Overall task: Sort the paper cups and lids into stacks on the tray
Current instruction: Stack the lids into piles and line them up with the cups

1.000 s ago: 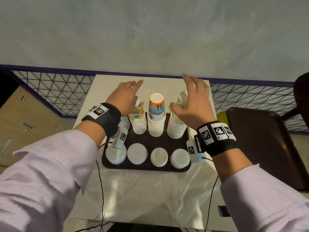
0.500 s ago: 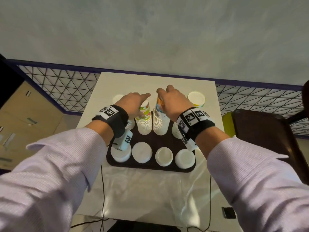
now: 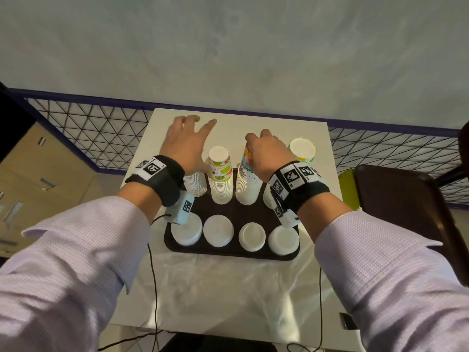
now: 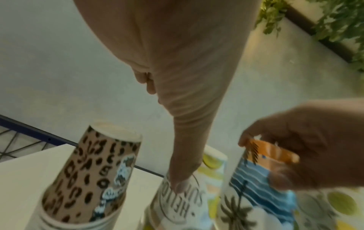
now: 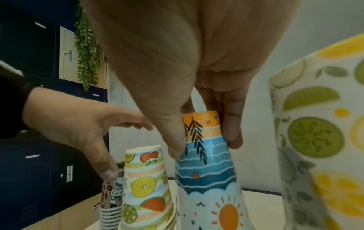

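Note:
A dark tray (image 3: 229, 254) holds a back row of upturned cup stacks and several white lid stacks (image 3: 218, 231) in front. My left hand (image 3: 199, 125) is spread over the leopard-print stack (image 4: 98, 171), holding nothing; its thumb (image 5: 107, 169) points down beside that stack's top. The fruit-print stack (image 3: 220, 174) stands free. My right hand (image 3: 256, 138) pinches the top cup of the beach-print stack (image 5: 204, 155) between thumb and fingers. The lemon-print stack (image 3: 303, 149) rises at the right, its base hidden by my right wrist.
The tray sits mid-table on a white table (image 3: 253, 123) with plastic sheeting (image 3: 228, 288) in front. A dark chair (image 3: 401, 207) stands at the right. Mesh railing (image 3: 96, 128) runs behind the table, and cables hang over its near edge.
My left hand has lifted off the fruit-print stack and spread out toward the back left, over the leopard stack. My right hand keeps its grip on the beach-print cup.

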Available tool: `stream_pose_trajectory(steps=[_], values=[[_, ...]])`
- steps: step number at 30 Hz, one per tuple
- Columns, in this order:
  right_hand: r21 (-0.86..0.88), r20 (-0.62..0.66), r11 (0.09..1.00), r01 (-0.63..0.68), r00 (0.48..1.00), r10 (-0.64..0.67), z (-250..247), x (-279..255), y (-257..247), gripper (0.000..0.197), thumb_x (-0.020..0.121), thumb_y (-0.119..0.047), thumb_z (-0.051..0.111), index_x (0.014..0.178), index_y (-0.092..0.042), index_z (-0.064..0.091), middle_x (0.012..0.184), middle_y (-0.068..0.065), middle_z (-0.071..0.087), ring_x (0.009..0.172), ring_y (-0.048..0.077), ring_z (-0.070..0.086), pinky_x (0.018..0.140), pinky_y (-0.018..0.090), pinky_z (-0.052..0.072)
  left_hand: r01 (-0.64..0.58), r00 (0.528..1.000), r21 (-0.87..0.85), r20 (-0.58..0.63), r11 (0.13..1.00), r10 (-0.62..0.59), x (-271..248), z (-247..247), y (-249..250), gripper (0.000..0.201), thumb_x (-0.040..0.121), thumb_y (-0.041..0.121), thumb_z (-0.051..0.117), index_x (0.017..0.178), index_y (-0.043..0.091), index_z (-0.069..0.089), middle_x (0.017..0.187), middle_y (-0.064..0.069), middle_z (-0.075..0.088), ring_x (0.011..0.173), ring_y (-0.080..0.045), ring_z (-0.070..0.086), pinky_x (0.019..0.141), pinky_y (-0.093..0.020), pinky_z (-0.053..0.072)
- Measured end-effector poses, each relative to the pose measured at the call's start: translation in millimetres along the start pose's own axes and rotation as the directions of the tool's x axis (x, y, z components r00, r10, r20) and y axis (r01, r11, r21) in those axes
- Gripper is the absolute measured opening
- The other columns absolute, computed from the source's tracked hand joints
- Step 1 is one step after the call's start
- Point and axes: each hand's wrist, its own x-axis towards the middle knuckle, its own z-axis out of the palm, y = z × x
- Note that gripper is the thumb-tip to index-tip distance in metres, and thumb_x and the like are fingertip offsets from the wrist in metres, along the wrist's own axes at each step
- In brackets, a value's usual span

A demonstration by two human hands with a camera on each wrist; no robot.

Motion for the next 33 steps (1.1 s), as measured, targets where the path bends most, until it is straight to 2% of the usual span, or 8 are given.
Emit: stream_pose_trajectory(steps=[3,5,8,13,16,20,25,33], values=[[-0.034,0.003,0.999,-0.008,1.000,0.008,-1.3,-0.7,-0.9,0.051,0.093,-0.017,0.065,0.141,-0.014,0.045,0.129,0.016,0.048,0.120,0.036,0.051,0.092,0.042,0.048,0.116,0.990,0.021,0.084,0.993,-0.117,3.3,0.7,-19.0,0.129,0.063,0.054,0.092,0.163,0.033,0.013,0.165,-0.015,0.023,0.149,-0.045,0.020,0.122,-0.058,0.026],[-0.117,-0.033,0.992,0.039,0.999,-0.043,-2.2,-2.9,-3.3,0.059,0.093,-0.025,0.062,0.146,-0.017,0.040,0.138,0.017,0.045,0.130,0.037,0.041,0.102,0.045,0.043,0.155,0.971,0.006,0.182,0.988,-0.154,2.0,6.7,-26.5,0.129,0.065,0.051,0.093,0.164,0.034,0.011,0.166,-0.016,0.021,0.148,-0.047,0.022,0.119,-0.058,0.030],[-0.170,-0.084,0.972,0.165,0.980,-0.181,-2.9,-2.8,-15.5,0.078,0.089,-0.039,0.058,0.158,-0.021,0.025,0.155,0.017,0.036,0.146,0.036,0.026,0.124,0.051,0.018,0.179,0.956,-0.071,0.247,0.981,-0.156,-3.0,20.4,-33.6,0.125,0.069,0.046,0.092,0.164,0.036,0.012,0.164,-0.016,0.025,0.147,-0.045,0.028,0.113,-0.057,0.039],[-0.248,0.072,0.939,0.240,0.971,-0.229,5.5,10.5,-41.7,0.089,0.086,-0.062,0.061,0.158,-0.027,0.022,0.152,0.012,0.044,0.144,0.034,0.036,0.125,0.055,0.006,0.191,0.969,-0.290,0.209,0.938,-0.132,-8.4,42.5,-36.5,0.098,0.083,0.036,0.084,0.160,0.036,0.023,0.144,-0.016,0.045,0.128,-0.040,0.053,0.105,-0.050,0.049],[-0.295,0.129,0.918,0.265,0.963,-0.237,13.7,17.8,-51.0,0.075,0.092,-0.049,0.064,0.154,-0.026,0.031,0.143,0.014,0.053,0.138,0.035,0.044,0.124,0.057,0.006,0.157,0.980,-0.340,0.172,0.927,-0.103,-11.3,48.1,-38.9,0.083,0.090,0.033,0.077,0.157,0.036,0.028,0.131,-0.013,0.050,0.115,-0.035,0.060,0.098,-0.045,0.051],[-0.293,0.080,0.923,0.251,0.968,-0.238,22.3,25.0,-51.7,0.054,0.097,-0.020,0.056,0.149,-0.022,0.039,0.130,0.014,0.061,0.129,0.034,0.053,0.125,0.056,0.007,0.127,0.979,-0.354,0.196,0.927,-0.060,-15.2,50.0,-42.4,0.084,0.092,0.032,0.074,0.158,0.042,0.025,0.131,-0.011,0.050,0.119,-0.033,0.057,0.099,-0.042,0.047],[-0.310,0.086,0.913,0.266,0.964,-0.252,24.9,27.3,-54.0,0.069,0.090,-0.035,0.069,0.147,-0.018,0.036,0.132,0.016,0.058,0.129,0.036,0.052,0.124,0.057,0.010,0.108,0.982,-0.358,0.183,0.927,-0.044,-19.3,53.8,-44.8,0.084,0.092,0.032,0.073,0.158,0.047,0.023,0.131,-0.010,0.050,0.118,-0.032,0.057,0.100,-0.043,0.049],[-0.312,0.039,0.925,0.218,0.975,-0.217,29.9,33.0,-59.3,0.059,0.092,-0.030,0.065,0.143,-0.018,0.038,0.129,0.016,0.060,0.127,0.035,0.054,0.124,0.056,0.009,0.072,0.979,-0.315,0.202,0.946,-0.008,-14.3,55.3,-47.7,0.090,0.091,0.027,0.077,0.158,0.050,0.021,0.135,-0.010,0.049,0.125,-0.032,0.055,0.104,-0.043,0.050]])
